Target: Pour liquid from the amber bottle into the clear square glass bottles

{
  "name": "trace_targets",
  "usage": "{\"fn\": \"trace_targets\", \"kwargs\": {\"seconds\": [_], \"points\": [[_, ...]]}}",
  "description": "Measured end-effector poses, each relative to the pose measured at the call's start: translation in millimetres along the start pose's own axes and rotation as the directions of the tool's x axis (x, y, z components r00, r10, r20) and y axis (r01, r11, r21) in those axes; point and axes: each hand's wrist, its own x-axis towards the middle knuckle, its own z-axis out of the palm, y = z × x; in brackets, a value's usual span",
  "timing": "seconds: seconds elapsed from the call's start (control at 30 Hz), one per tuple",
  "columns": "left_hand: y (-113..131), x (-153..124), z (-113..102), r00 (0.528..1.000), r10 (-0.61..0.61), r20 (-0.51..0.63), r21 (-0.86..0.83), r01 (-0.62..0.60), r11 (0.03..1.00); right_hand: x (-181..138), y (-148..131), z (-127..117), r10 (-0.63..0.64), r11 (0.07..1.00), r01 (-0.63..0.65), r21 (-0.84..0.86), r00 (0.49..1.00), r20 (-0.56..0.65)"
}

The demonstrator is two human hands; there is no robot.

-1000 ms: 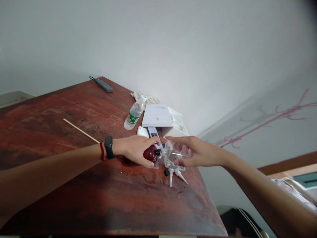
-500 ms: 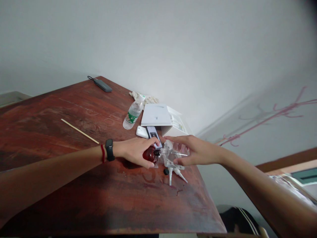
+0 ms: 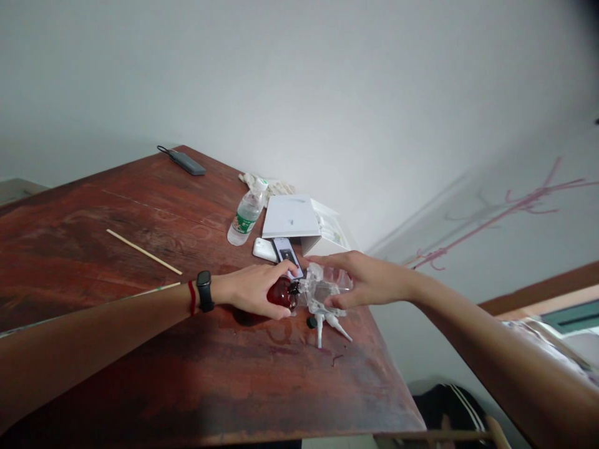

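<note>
My left hand (image 3: 256, 289) is closed around a bottle of dark red liquid (image 3: 282, 292), which lies tilted with its dark neck toward the right. My right hand (image 3: 358, 280) grips a clear, faceted container (image 3: 322, 288) whose narrow mouth points left. The two necks meet between my hands, touching or nearly so; I cannot tell which. Just below the clear container lie two white pump nozzles (image 3: 330, 328) and a small black cap (image 3: 311, 322). A wet patch marks the wood near them.
Behind my hands are a phone (image 3: 287, 254), a white case (image 3: 264, 249), a white box (image 3: 291, 218) and a labelled water bottle (image 3: 244, 219). A cloth (image 3: 276, 188) lies by the wall. On the wooden table (image 3: 210, 386) are a thin stick (image 3: 144, 251) and a grey device (image 3: 187, 163).
The view has shifted slightly, so things appear a little further left. Both hands keep their holds, with the bottle and clear container still neck to neck.
</note>
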Motion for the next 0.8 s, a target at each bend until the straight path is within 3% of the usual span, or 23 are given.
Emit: {"fn": "trace_targets", "kwargs": {"seconds": [0.8], "points": [[-9, 0, 4, 0.997, 0.052, -0.061, -0.030, -0.054, 0.998, 7, -10, -8, 0.051, 0.996, -0.047, -0.080, 0.997, 0.050]]}}
